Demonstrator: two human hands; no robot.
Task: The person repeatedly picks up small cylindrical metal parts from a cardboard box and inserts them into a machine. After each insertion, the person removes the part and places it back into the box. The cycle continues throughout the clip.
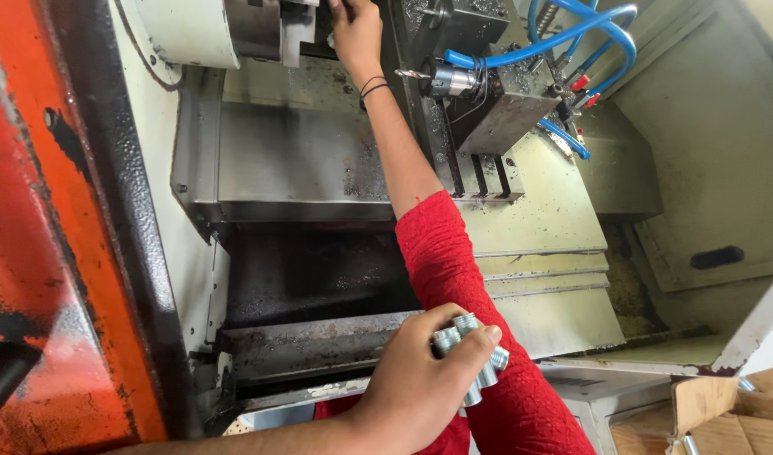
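My left hand [407, 392] is low in the view, closed around several short silver threaded metal sleeves [456, 331] that stick out above my fingers. My right arm, in a red sleeve [454, 261], reaches up into a lathe. My right hand [357, 34] is at the top edge, its fingers against the jaws of the pale round chuck [193, 29]. The fingertips are cut off by the frame, so whether they hold a part is hidden. Dark bands [372, 86] circle that wrist.
Just right of my right wrist a tool turret [500, 97] carries a drill bit [412, 74] pointing left, with blue hoses [572, 29] above. The orange machine door [41, 253] fills the left side. Sloped metal covers [538, 253] lie below. A cardboard box [724, 413] sits bottom right.
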